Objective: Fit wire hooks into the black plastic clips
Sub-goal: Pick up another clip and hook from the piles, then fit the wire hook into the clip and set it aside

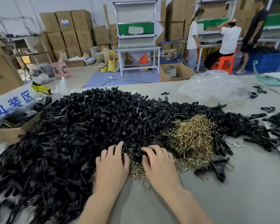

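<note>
A huge heap of black plastic clips covers the left and middle of the table. A mound of brass-coloured wire hooks lies to its right, and more hooks spill toward the front between my hands. My left hand lies palm down on the edge of the clip heap, its fingers spread and fairly straight. My right hand rests beside it with curled fingers, its thumb and fingertips pinching a black clip at the seam of the two piles.
Loose clips lie scattered at right on the grey table. A crumpled clear plastic bag sits at the back, and an open cardboard box at left. Behind the table are stacked cartons, workbenches and three people.
</note>
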